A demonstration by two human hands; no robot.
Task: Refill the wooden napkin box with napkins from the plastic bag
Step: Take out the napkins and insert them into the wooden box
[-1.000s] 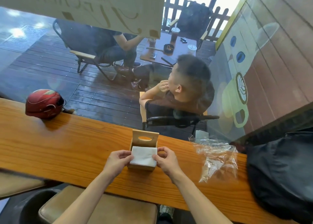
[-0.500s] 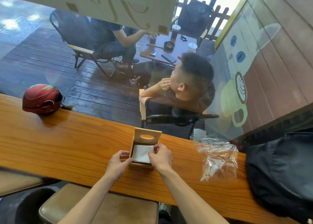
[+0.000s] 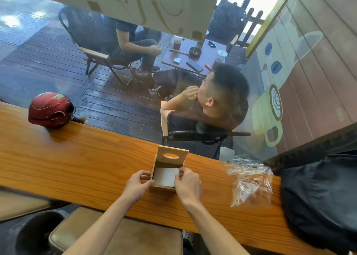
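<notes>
The wooden napkin box (image 3: 172, 154) stands on the wooden counter (image 3: 81, 164) with its lid, which has an oval slot, tipped up at the back. A stack of white napkins (image 3: 165, 176) lies inside it. My left hand (image 3: 137, 185) grips the box's left wall. My right hand (image 3: 187, 184) is at the box's right side, its fingertips pinching the right edge of the napkins. The crumpled clear plastic bag (image 3: 249, 179) lies on the counter to the right of the box, apart from both hands.
A red helmet (image 3: 50, 110) sits at the counter's far left edge. A black bag (image 3: 320, 200) covers the counter's right end. A padded stool (image 3: 119, 233) is below me. Behind the window, people sit at a small table (image 3: 195, 58) outside.
The napkin stack, held above the box a second ago, has gone down inside it. My left hand has shifted to the box's left wall; my right hand stays on the napkins.
</notes>
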